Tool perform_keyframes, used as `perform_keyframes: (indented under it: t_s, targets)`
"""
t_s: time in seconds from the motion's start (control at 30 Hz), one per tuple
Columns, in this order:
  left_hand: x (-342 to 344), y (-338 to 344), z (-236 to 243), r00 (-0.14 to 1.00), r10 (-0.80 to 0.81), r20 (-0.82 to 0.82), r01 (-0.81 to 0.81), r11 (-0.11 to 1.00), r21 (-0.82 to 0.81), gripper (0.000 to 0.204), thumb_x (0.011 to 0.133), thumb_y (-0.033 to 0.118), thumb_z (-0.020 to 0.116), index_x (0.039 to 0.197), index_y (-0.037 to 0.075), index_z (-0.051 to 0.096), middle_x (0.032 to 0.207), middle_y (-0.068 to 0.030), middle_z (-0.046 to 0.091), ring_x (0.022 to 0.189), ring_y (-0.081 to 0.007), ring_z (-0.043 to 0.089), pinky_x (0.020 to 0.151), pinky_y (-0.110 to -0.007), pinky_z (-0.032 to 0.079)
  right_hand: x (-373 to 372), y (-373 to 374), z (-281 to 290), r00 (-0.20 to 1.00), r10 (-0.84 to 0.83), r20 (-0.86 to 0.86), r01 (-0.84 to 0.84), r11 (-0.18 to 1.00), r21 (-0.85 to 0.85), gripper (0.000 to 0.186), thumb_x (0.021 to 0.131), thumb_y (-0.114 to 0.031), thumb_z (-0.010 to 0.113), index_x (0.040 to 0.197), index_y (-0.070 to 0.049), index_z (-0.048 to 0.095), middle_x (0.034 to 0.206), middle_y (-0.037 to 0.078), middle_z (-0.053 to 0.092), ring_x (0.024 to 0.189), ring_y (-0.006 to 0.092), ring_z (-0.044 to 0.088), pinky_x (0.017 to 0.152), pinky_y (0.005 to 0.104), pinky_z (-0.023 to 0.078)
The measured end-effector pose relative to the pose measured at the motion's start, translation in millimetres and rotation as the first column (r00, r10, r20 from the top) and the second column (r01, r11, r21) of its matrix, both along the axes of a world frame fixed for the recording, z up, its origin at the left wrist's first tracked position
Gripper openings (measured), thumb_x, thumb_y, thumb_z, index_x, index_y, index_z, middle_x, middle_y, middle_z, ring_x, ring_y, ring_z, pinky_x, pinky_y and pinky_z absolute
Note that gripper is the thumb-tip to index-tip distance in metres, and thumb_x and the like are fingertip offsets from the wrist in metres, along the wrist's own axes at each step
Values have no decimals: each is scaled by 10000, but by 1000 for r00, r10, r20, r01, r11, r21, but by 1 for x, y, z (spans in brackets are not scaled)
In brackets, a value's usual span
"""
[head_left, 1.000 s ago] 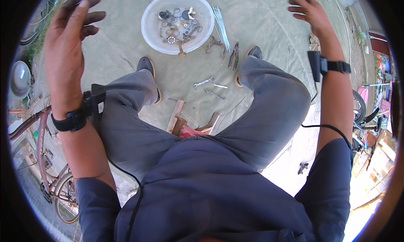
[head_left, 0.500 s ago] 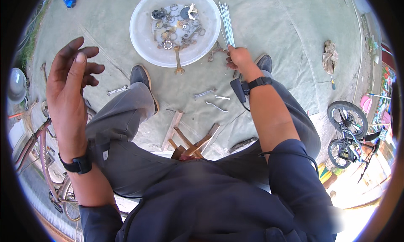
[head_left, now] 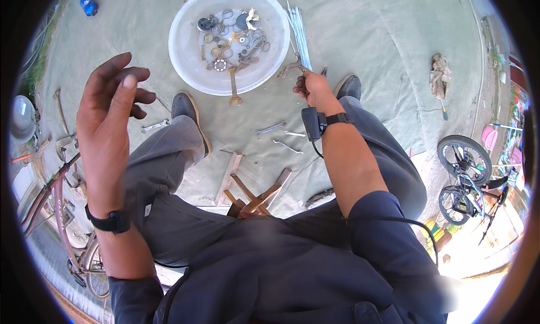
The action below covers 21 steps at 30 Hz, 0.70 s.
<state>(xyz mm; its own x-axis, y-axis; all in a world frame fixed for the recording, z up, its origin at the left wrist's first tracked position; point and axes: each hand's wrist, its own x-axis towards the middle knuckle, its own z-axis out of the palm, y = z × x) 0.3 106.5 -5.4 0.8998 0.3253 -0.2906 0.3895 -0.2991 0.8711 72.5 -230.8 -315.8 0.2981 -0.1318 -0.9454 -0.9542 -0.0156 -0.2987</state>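
My left hand is raised at the left, over my left leg, with its loosely bent fingers apart and nothing in them. At the lower end of a bundle of thin silvery rods, my right hand has its fingers curled in; whatever they hold, if anything, is hidden. Just beyond those fingers lies a rusty forked metal part. A wide translucent plastic basin stands to its left, holding rings, bearings and other small metal parts. One rusty wrench-like tool leans over the basin's near rim.
Between my feet lie a wrench and a thin bent metal rod. Another wrench is beside my left shoe. A wooden frame is close to me. A bicycle stands left, another bike right, near a crumpled cloth.
My right hand has drawn slightly back toward me and left, off the rods' lower end, leaving them on the ground. My left hand has moved a little to the right, still open.
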Motion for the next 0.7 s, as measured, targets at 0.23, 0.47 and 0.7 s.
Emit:
perform_keyframes:
  t_s: [0.23, 0.47, 0.7]
  targets:
    - [-3, -18, 5, 997, -76, 35, 78, 994, -74, 365, 1004, 195, 582, 1298, -18, 543, 1057, -73, 674, 854, -131, 662, 693, -258, 493, -2, 2, 105, 960, -47, 277, 13, 992, 124, 266, 1005, -266, 522, 944, -21, 603, 759, 73, 630, 641, 206, 661, 543, 300, 456]
    - [-6, -48, 7, 981, -194, 17, 189, 924, -333, 408, 1020, 283, 569, 1306, -7, 541, 1117, -105, 671, 905, -158, 666, 732, -295, 505, 0, 23, 268, 709, 302, 637, -420, 907, 38, 262, 993, -274, 561, 941, -30, 640, 779, 44, 650, 677, 163, 670, 575, 271, 454]
    - [-14, -64, 15, 946, -264, 187, 323, 784, -529, 453, 1043, 341, 532, 1356, 14, 546, 1277, -80, 620, 1189, -178, 570, 939, -342, 485, -45, 24, 370, 491, 411, 768, -601, 798, -43, 316, 1014, -333, 577, 1025, -28, 659, 838, 33, 679, 751, 144, 688, 621, 246, 469]
